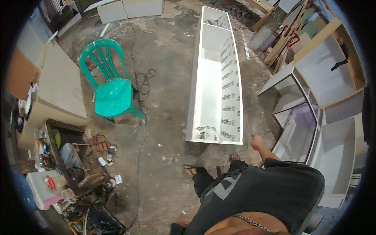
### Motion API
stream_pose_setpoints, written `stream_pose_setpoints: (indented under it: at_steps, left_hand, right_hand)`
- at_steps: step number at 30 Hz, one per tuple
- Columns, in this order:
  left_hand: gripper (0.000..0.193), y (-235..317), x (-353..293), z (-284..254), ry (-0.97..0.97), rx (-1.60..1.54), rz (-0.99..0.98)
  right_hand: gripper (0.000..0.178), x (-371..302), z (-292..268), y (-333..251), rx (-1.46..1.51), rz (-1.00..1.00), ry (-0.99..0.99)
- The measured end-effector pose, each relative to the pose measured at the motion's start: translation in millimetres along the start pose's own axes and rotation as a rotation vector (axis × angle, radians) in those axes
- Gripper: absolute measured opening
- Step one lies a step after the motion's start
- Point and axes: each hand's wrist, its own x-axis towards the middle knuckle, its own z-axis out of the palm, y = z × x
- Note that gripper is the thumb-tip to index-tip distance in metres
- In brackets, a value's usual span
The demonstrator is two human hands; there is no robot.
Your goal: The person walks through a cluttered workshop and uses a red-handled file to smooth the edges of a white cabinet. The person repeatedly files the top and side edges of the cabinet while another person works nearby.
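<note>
My right hand (256, 143) hangs beside the near right corner of a long white open cabinet (209, 84), apart from it. Its fingers are closed around a small red object (254, 148), mostly hidden by the hand, so its kind cannot be made out. The cabinet lies on the floor with its open side up. Inside are a divider near the far end, repeated green-and-black print on the right wall and crumpled clear film at the near end. My left hand does not show; only a dark shape, perhaps a sleeve, appears at the lower edge.
A green plastic chair (114, 96) stands left, near a coiled black cable (145, 84) on the concrete floor (164, 117). Cluttered wooden furniture (64, 164) lines the left. Open cabinets (329, 70) and a dark-framed unit (295, 117) stand right, with wood offcuts (280, 49) behind.
</note>
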Motion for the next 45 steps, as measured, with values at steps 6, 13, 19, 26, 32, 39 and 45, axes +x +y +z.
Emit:
stream_pose_setpoints:
  at_steps: [6,13,19,26,32,39,45]
  left_hand:
    - [0.039,247,134,-69,0.128,-0.027,0.739]
    - [0.043,629,54,65,-0.206,0.154,1.010]
    - [0.038,624,182,8,0.276,0.495,1.208]
    - [0.038,671,146,182,-0.227,0.478,0.243]
    - [0.038,901,195,403,-0.358,0.514,0.369]
    - [0.048,1295,162,728,-0.473,0.629,0.605]
    - [0.047,1540,84,1012,-0.776,0.900,1.022]
  right_hand:
    - [0.039,8,78,14,0.058,-0.141,0.035]
    - [0.036,-4,86,-89,0.465,0.123,-0.071]
    - [0.037,133,126,-314,0.365,-0.359,-0.065]
    - [0.038,161,-129,-537,0.918,-0.293,-0.382]
    - [0.040,323,-191,-690,0.646,-0.340,-0.460]
    - [0.039,505,-281,-802,0.841,-0.369,-0.222]
    - [0.041,666,-422,-842,1.345,0.035,-0.263]
